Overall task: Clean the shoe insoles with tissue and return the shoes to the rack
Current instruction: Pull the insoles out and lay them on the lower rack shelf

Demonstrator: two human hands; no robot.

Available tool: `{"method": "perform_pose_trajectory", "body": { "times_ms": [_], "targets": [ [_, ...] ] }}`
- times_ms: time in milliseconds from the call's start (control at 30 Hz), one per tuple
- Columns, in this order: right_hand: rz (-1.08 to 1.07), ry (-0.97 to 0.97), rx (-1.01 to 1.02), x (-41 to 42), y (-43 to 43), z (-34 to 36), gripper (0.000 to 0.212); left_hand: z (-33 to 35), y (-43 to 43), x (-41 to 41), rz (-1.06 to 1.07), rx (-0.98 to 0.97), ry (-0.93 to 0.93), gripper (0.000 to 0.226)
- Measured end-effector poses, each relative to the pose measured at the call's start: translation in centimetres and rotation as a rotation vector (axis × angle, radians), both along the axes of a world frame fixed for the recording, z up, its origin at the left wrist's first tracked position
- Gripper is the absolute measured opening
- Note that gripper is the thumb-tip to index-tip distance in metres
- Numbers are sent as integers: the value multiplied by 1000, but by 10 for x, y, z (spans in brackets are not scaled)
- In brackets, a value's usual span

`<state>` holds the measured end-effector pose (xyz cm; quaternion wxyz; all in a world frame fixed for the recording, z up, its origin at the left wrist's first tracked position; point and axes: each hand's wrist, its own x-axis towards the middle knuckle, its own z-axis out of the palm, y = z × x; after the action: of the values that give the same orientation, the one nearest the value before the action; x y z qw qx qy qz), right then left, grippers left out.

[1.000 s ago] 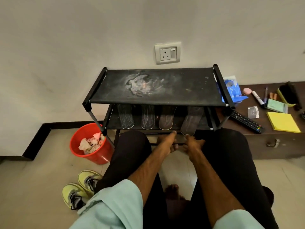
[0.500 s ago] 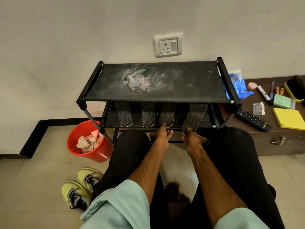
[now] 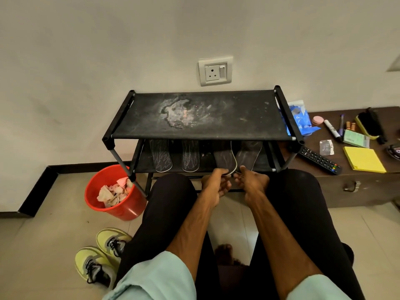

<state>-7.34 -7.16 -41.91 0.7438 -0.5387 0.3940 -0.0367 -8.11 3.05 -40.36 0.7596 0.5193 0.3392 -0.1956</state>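
Fingers [image 3: 220, 173] of the left hand [image 3: 215, 187] pinch the heel of a dark insole [image 3: 224, 158] on the lower shelf of the rack [image 3: 216, 126]. The right hand [image 3: 253, 184] curls at a second insole [image 3: 249, 152], grip unclear. Both look thin, light and floppy, best held at the heel.

dim, soft indoor light; wide-angle edges bend; lower shelf perhaps underexposed.

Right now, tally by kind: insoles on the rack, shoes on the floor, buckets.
insoles: 4
shoes: 2
bucket: 1
total: 7
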Motion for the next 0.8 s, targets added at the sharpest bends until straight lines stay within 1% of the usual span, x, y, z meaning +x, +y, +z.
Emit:
{"method": "perform_pose_trajectory", "body": {
  "times_ms": [167, 233, 300, 400, 500, 567, 667, 800],
  "targets": [
    [111, -36, -197, -21, -7, 25, 19, 25, 14, -14, -191, -46, -18, 19],
    [161, -42, -227, -33, -7, 36, 21, 37, 18, -22, -247, -35, -31, 19],
    [201, -37, -209, -47, -5, 46, 23, 46, 23, -31, -278, -4, -47, 17],
    [252, -34, -125, -82, 4, 68, 23, 64, 33, -51, -322, 22, -75, 16],
    [289, -45, 7, -124, 15, 93, 18, 82, 48, -80, -376, 94, -144, 20],
    [302, -48, 63, -147, 19, 108, 17, 96, 59, -101, -396, 161, -187, 24],
    [334, -48, 59, -171, 22, 127, 16, 117, 72, -122, -398, 256, -238, 29],
    [402, -26, -45, -187, 16, 139, 13, 134, 76, -130, -453, 344, -266, 29]
  ]
}}
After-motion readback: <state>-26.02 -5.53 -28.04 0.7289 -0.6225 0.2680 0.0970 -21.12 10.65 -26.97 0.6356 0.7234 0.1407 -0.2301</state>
